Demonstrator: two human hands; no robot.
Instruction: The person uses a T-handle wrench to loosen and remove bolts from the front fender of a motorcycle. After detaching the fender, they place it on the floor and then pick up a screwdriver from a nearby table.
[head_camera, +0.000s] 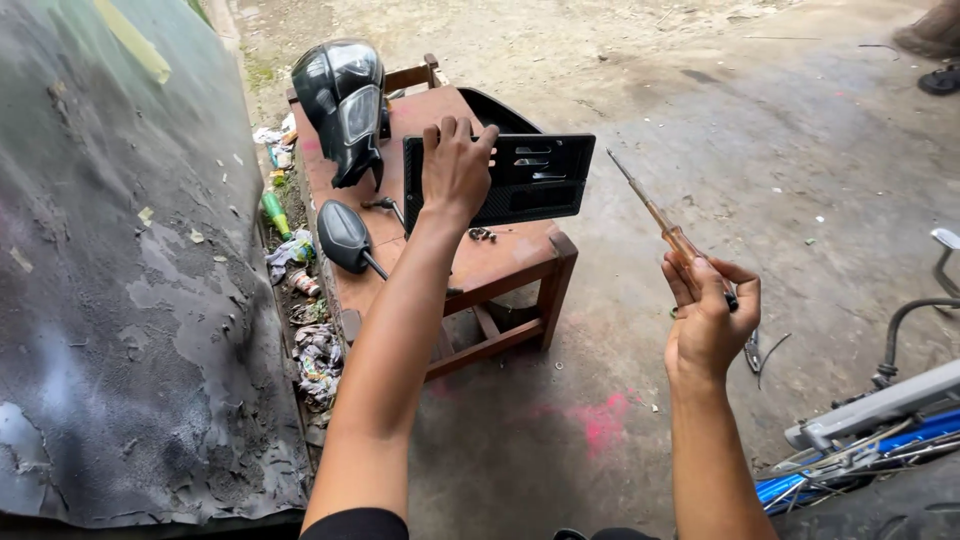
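While our left hand grips the black panel upright at frame centre, our right hand clasps the screwdriver, its shaft aimed up-left toward it

My left hand grips a black slotted plastic panel on the reddish-brown wooden stool. Beside the panel lie a glossy black headlight cowl and a black oval mirror — my right hand holds an amber-handled screwdriver. Pink paint stains the grey concrete below the stool.
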